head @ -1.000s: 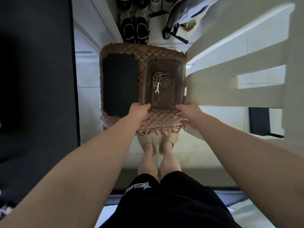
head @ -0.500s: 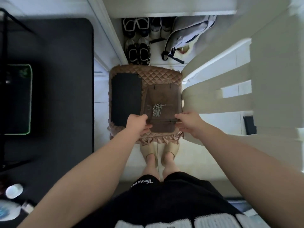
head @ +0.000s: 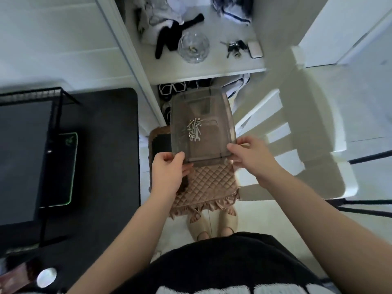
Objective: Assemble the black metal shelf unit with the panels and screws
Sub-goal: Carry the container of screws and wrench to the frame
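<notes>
White floor tiles [head: 360, 98] spread below us, with a black desk [head: 106, 166] along our left and a white chair [head: 297, 145] on our right. Straight ahead stands a stool with a quilted tan cushion [head: 210, 183], frilled at its near edge, and our two slippered feet [head: 212, 225] are just short of it.

We hold a smoky clear plastic tray [head: 214, 149] in the air above the stool, one hand at each near corner. Our left hand [head: 167, 166] grips the near left corner, thumb on top and fingers curled beneath. Our right hand [head: 250, 154] grips the near right corner the same way – thumb laid over the rim, fingers tucked under. The tray's far end reaches out over the shoes [head: 171, 89] stowed under a white shelf [head: 212, 68].

Inside the tray, towards its middle, lies a loose heap of silver screws [head: 194, 126] with a few washers, and a small flat wrench [head: 197, 138] touches the heap's near side.

A black panel [head: 162, 143] lies flat on the left part of the cushion, mostly hidden behind the tray and our left hand.

On the shelf sit a cut-glass bowl [head: 193, 47], a bunch of keys [head: 234, 47] and some dark cloth [head: 169, 37]. On the desk we see a black wire rack [head: 42, 94] – beneath it a dark screen [head: 19, 162] and a mat with a green glowing edge [head: 73, 166].
</notes>
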Demonstrator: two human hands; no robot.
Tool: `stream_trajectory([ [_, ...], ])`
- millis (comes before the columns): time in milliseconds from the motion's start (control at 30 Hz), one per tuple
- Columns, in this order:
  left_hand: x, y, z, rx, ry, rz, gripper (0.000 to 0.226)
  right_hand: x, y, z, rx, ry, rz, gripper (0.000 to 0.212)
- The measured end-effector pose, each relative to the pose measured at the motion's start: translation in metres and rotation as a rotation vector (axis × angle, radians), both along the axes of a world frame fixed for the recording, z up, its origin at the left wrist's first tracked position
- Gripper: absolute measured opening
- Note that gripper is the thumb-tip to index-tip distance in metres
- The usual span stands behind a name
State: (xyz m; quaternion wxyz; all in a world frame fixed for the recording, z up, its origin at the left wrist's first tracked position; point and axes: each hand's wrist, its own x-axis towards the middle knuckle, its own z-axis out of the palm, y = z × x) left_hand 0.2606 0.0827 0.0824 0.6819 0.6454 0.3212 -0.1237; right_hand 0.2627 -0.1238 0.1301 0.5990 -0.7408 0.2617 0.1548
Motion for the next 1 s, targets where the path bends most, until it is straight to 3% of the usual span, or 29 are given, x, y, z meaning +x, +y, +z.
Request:
stream_trajectory([
  [300, 0.018, -0.023, 0.096, 0.043, -0.321, -0.141, 0.022, -0.021, -0.02, 0.098, -0.091, -0.3, -0.164, 0.014],
  [467, 0.016, -0.065, 0.138, -0.011, -0.454, -0.252, 0.021, -0.049, -0.057, 0.136, -0.146, -0.37, -0.275, 0.016],
  [767, -0.008, -0.19, 0.168, -0.103, -0.504, -0.525, 0.025, -0.125, -0.162, 0.158, -0.213, -0.4, -0.505, 0.017],
  [1000, -0.056, -0.329, 0.157, -0.127, -0.46, -0.713, 0.023, -0.202, -0.283, 0.142, -0.225, -0.339, -0.651, 0.019],
])
